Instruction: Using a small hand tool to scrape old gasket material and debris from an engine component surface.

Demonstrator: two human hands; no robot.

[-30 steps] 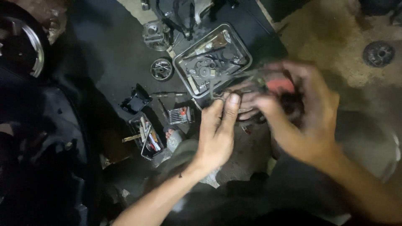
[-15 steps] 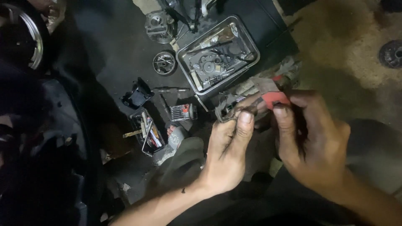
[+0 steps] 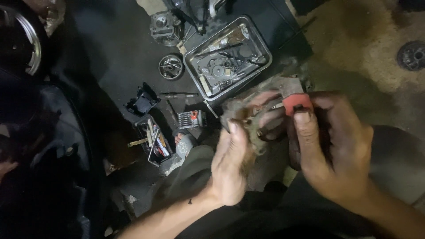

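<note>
Greasy grey metal: a dirty engine part sits between both hands, held above the lap & the dark floor. Left hand is closed round its near edge, fingers curled over the top. Right hand grips the far side, thumb pressing a small red piece on the part; what that piece is, can't tell, blur.

How far along: part is out & in the hands, w/ lots of stripped bits lying about, so teardown looks well under way; nothing looks refitted yet. That's a judgement only.

All places rel. to the metal tray:
- tray itself, rectangular, shiny rim, holds small loose parts & a rod, just beyond the held part.
- near-left of tray: small striped pack, red/white, label unreadable.
- further near-left: open black box w/ tools, a yellowish handle sticking out.
- left of tray: black plastic cover; round drum-like part.
- beyond-left: finned cylinder.
- far right of tray: dark round disc on the concrete floor.
</note>
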